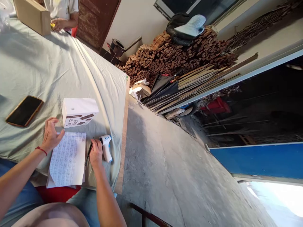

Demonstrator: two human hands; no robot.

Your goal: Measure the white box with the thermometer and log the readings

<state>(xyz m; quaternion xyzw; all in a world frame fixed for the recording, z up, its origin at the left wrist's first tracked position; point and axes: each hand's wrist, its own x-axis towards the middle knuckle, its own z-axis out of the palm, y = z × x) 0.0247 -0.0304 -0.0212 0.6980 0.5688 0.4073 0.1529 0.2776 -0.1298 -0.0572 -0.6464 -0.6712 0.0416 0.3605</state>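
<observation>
A stack of handwritten paper sheets (68,159) lies on the cloth-covered table in front of me. My left hand (50,135) is open, its fingers apart, with the thumb at the paper's upper left corner. In my right hand (96,153), beside the paper's right edge, is a slim black pen (88,154) pointing down toward me. Just right of that hand lies a white and blue infrared thermometer (107,148). A white printed box (79,112) stands right above the paper. Left of it rests a dark phone (24,111) in a brown-edged case.
Across the table, another person's hand (59,24) holds something yellow beside a cardboard box (33,15). The table's wooden edge (123,142) runs along the right, above a concrete floor (161,164). Stacked firewood (165,53) lines the wall.
</observation>
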